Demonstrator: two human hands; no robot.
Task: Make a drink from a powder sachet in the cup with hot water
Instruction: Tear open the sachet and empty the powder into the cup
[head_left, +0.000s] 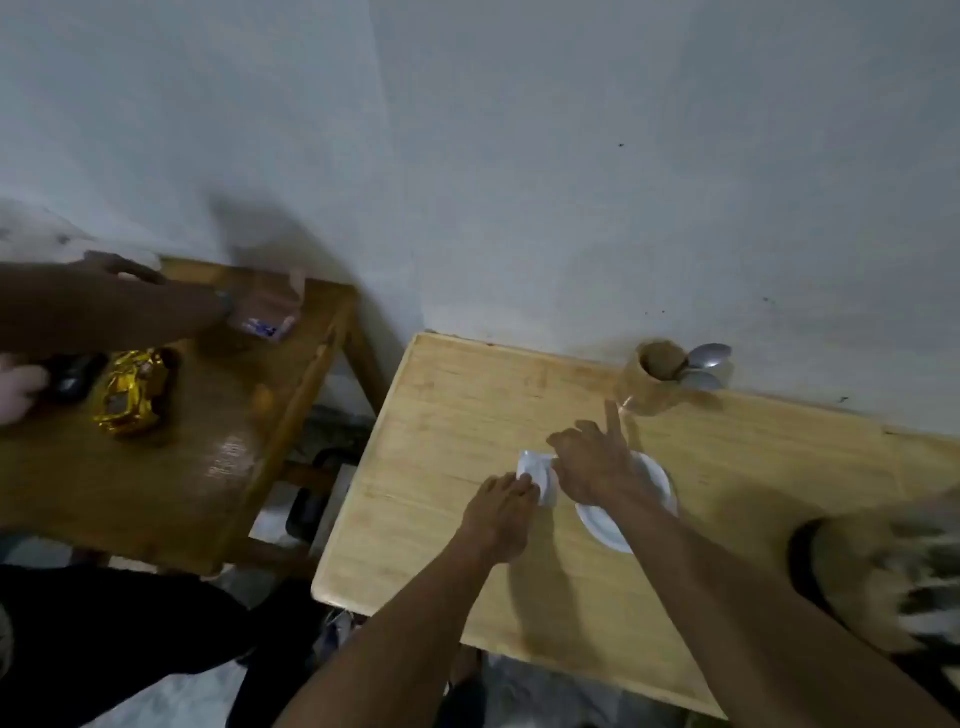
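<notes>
Two tables fill our view: a light wooden table (467, 415) at the centre and right, and a darker side table (208, 441) at nine o'clock, where another person's arm (104, 306) reaches over a gold foil packet (130, 395). On the light table a white saucer (654, 483) sits just past centre, toward four o'clock, and a wooden holder (657, 371) with spoons (709, 358) stands at one o'clock by the wall. We cannot make out a cup; our right forearm covers most of the saucer.

We judge that the step in hand is opening the sachet. The small white sachet (540, 467) is held between both hands, just at the saucer's nine o'clock edge. Our left hand (498, 514) pinches its near corner, fingers closed on it. Our right hand (592, 462) grips its far side with thumb and lower fingers, the index finger pointing free toward twelve o'clock.

Next we would need opposing pulls to tear the top, keeping the sachet upright so no powder spills.
</notes>
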